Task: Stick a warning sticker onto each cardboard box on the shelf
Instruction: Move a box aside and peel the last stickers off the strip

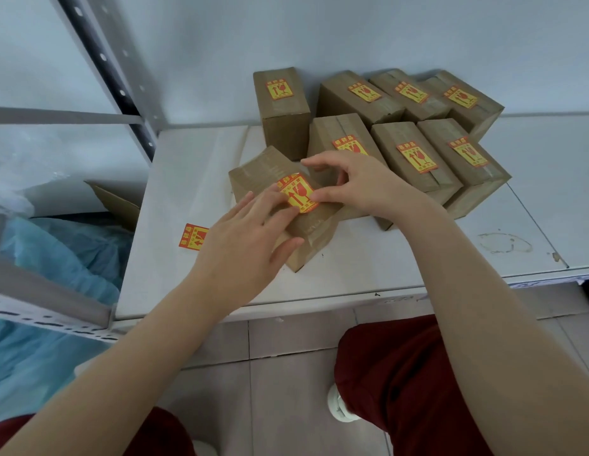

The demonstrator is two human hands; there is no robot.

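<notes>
The left hand [250, 235] lies flat on the near box [316, 228], fingers straight. Its fingertips press the left edge of the warning sticker [298, 194] and its thumb rests against the box's front side. The right hand [352, 182] arches over the far right part of the same box, its thumb tip on the sticker's right edge and its index finger stretched out above. I cannot tell whether it pinches the sticker or only presses it. The red and yellow sticker sits on top of the near box, and its far corner looks slightly lifted.

The near box lies skewed on the white shelf board [369, 268]. Just behind it and to its right, seven more cardboard boxes [395, 139] stand packed together, each bearing its own sticker. To the left of the near box, a loose sticker [193, 236] lies flat on the board. Further left are a grey shelf post [122, 90], an open carton flap [117, 200] and blue plastic sheeting [56, 258]. Below the near box are dark red trousers [401, 373] and a white shoe [337, 404].
</notes>
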